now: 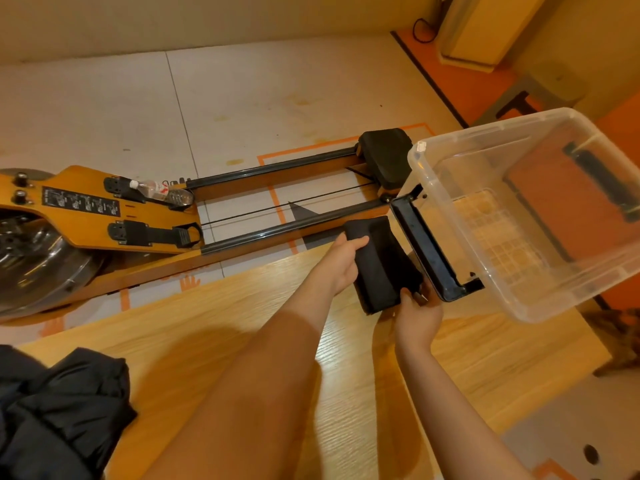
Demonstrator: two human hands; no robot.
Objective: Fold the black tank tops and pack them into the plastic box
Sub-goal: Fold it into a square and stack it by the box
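Head view: the folded black fabric tank top (381,268) is gripped by the left hand (341,266) at its far edge and the right hand (417,315) at its near corner, just beside the clear plastic box (450,216). The fold could get shaken loose on the way in, or the box, seemingly perched at the edge of the wooden surface (225,323), could get bumped off.

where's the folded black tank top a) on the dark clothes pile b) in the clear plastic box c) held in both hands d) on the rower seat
C: the left hand and right hand both hold the folded black tank top, outside the clear plastic box.
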